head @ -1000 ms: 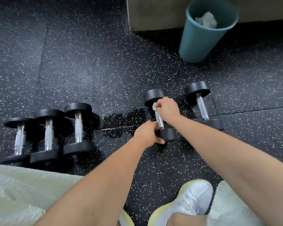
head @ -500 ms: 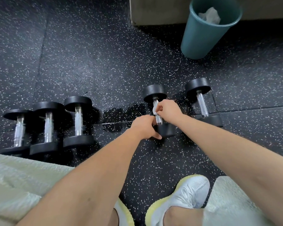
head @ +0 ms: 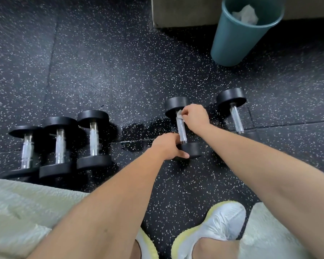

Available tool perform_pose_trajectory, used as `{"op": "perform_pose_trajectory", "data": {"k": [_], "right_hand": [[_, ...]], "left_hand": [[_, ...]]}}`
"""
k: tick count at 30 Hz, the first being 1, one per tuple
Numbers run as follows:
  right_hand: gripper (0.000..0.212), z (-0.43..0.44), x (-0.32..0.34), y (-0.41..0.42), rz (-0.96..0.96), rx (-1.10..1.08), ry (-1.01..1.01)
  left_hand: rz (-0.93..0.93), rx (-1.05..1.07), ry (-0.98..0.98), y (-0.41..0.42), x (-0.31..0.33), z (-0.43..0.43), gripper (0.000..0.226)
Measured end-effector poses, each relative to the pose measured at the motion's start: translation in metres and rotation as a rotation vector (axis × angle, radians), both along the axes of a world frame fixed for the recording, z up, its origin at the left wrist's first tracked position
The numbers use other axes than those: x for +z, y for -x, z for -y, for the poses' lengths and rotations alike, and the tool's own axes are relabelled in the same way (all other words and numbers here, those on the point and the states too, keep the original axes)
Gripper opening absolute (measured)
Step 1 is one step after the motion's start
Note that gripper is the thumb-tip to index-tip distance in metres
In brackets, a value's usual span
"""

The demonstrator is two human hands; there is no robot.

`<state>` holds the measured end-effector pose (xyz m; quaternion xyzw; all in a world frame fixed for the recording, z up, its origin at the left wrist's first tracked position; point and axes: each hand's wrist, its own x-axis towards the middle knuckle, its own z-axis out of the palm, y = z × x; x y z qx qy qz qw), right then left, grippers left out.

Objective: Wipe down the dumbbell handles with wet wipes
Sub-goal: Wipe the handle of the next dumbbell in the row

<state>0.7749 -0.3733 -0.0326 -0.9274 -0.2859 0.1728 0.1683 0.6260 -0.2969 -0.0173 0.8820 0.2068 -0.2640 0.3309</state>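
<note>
A black dumbbell with a knurled silver handle (head: 181, 130) lies on the speckled floor in the middle. My right hand (head: 195, 115) pinches a white wet wipe (head: 180, 114) against the far end of that handle, close to the far weight head (head: 176, 104). My left hand (head: 166, 146) grips the near weight head (head: 192, 149) and steadies it. Another dumbbell (head: 236, 118) lies just to the right, untouched. Three more dumbbells (head: 93, 139) stand in a row at the left.
A teal bin (head: 238, 38) with crumpled white wipes inside stands at the back right, beside a grey block (head: 183, 12). A wet patch (head: 138, 128) darkens the floor left of the held dumbbell. My white shoe (head: 219, 225) and pale shorts fill the bottom.
My right hand with the wipe slid along the handle from near its middle to the far end. My left hand stays on the near weight head.
</note>
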Motion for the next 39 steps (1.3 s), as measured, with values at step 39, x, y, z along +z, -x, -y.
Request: {"op": "perform_pose_trajectory", "data": {"k": [39], "right_hand": [[0.019,0.018,-0.012,0.035,-0.147,-0.045,-0.051]], "left_hand": [[-0.045,0.048,0.130,0.015,-0.012,-0.019,0.058]]}}
